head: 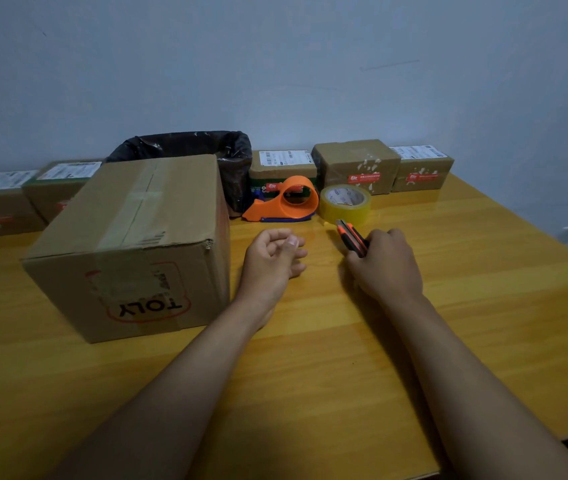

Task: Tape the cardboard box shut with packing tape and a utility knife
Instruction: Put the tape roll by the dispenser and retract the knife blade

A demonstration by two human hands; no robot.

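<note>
A large cardboard box [130,244] stands at the left of the wooden table [466,289], flaps closed, a tape strip along its top seam and down its front. My right hand [384,268] grips an orange and black utility knife [351,237] whose tip points toward a yellowish roll of packing tape [344,203]. My left hand [275,261] rests just right of the box, fingers loosely curled; whether it pinches clear tape I cannot tell. An orange tape dispenser [286,202] lies left of the roll.
Several small taped parcels [357,166] line the wall at the back of the table, on both sides. A bin with a black bag [206,150] stands behind the large box. The table's front right edge [552,441] is close to my right forearm.
</note>
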